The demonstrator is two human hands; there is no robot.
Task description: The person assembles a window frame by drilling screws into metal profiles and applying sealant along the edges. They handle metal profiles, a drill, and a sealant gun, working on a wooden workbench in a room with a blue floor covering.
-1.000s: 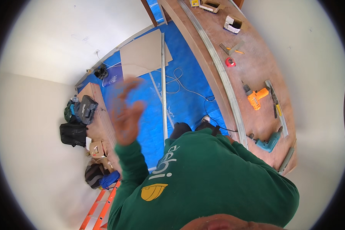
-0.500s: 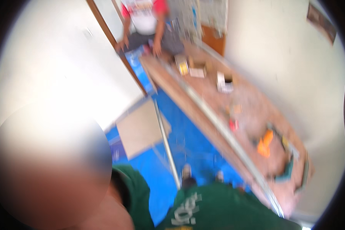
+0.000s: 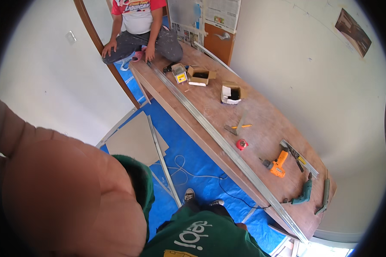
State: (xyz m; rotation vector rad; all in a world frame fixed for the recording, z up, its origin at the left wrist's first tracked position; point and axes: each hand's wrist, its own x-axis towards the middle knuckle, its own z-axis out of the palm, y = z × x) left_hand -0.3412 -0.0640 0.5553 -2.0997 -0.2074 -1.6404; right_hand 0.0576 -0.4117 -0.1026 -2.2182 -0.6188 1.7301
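Observation:
My bare left arm (image 3: 116,210), out of a green sleeve, is bent up close at the left; its hand is not visible. A small skin-coloured patch (image 3: 242,226) beside my shirt may be my right hand, its fingers not discernible. Nearest it is the wooden table (image 3: 266,124), with a long metal channel (image 3: 210,128) along its near edge. Upon it lie an orange cordless drill (image 3: 278,163), a teal corded drill (image 3: 304,192), a red tape measure (image 3: 241,144), and a square (image 3: 232,129) with a pencil (image 3: 244,126).
A co-worker (image 3: 141,30) sits cross-legged at the far end, one hand by the channel's tip. Open cardboard boxes (image 3: 201,76) stand nearby. Blue sheeting (image 3: 193,162) covers the floor, with a cable (image 3: 240,199), flat boards (image 3: 133,137) and a metal strip (image 3: 161,150). Walls flank both sides.
The picture has gone from blurred to sharp. The table and its tools have shifted left in view, and my left arm fills more of the left side. The co-worker remains seated.

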